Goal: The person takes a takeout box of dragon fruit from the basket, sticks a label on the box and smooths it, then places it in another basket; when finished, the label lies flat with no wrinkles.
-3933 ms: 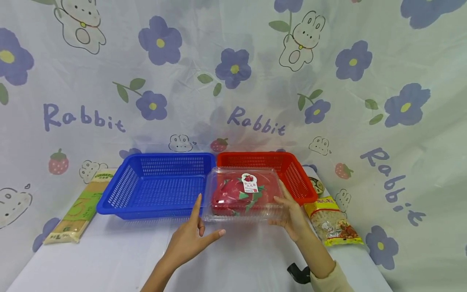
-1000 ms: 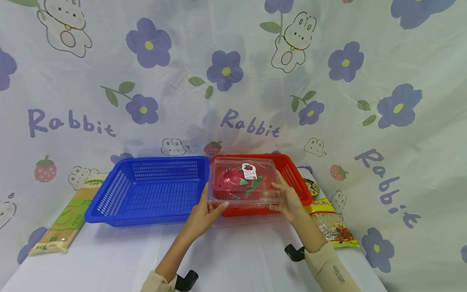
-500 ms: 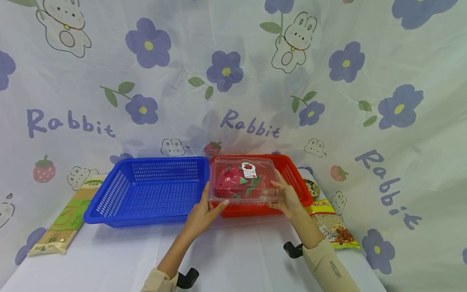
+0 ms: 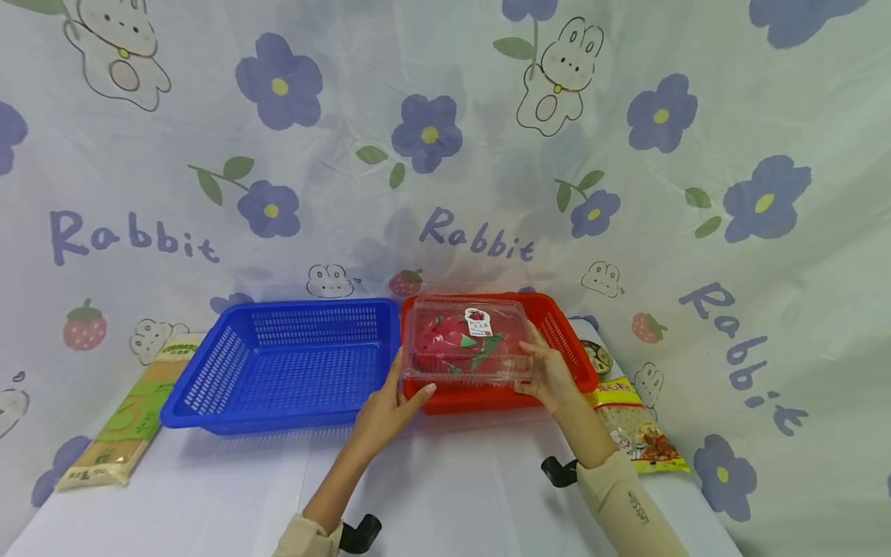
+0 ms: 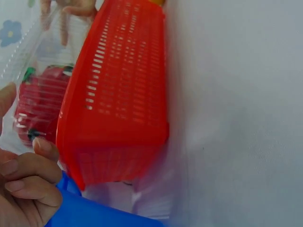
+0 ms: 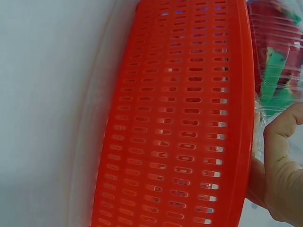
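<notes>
A clear plastic fruit box (image 4: 503, 357) with a white label holds red dragon fruit (image 4: 445, 340) with green tips. It is over the red basket (image 4: 459, 401), slightly tilted. My left hand (image 4: 379, 414) holds the box's near left corner, thumb at the front and index finger along the side. In the left wrist view its other fingers (image 5: 35, 177) curl below the box, beside the basket rim. My right hand (image 4: 553, 383) grips the right end, and its thumb shows beside the box in the right wrist view. The basket's inside under the box is mostly hidden.
A blue basket (image 4: 320, 379) stands left of the red one. A pack of noodles (image 4: 132, 418) lies at far left. At right are a yellow-topped food bag (image 4: 636, 433) and a round tin (image 4: 597, 357). A patterned curtain (image 4: 348, 232) hangs behind the white table (image 4: 445, 495).
The fruit box has moved back from in front of the baskets to over the red basket. My left hand, earlier apart from it, now holds its left corner. The last second shows little movement.
</notes>
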{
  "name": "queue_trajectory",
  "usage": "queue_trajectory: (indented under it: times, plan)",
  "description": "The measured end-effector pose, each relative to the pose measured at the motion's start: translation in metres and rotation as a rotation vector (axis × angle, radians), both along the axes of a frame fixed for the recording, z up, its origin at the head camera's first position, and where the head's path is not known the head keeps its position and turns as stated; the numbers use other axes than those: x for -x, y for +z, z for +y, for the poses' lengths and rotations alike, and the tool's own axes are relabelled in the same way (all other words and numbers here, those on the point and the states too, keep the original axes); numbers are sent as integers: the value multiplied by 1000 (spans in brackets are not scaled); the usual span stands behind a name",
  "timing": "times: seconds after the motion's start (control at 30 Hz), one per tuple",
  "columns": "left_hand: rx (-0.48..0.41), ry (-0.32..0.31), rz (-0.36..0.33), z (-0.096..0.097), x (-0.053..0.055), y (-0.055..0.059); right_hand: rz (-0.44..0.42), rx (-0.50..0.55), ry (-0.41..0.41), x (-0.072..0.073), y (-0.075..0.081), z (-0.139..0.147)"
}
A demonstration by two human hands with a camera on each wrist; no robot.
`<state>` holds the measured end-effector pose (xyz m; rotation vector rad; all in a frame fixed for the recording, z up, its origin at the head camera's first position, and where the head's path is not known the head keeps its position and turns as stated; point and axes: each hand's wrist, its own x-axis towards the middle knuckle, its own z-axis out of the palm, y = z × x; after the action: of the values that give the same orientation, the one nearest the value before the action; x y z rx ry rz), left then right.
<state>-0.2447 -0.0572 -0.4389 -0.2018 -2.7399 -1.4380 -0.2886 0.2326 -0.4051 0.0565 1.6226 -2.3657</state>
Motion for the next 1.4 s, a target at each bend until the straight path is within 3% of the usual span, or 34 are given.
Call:
queue_trajectory:
  times: [0.23,0.6,0.8,1.4]
  plan:
    - [68,32,-7,6,-4,-3,-8,-11,-6,3,-2,0]
    - [164,72,-4,18,-5,-20,-23,-35,-12,10,-9,3]
    - [203,95,-2,25,0,-30,-34,-62,-29,14,-11,4]
    - [154,120,2,30,3,-37,-60,-97,-79,18,-11,2]
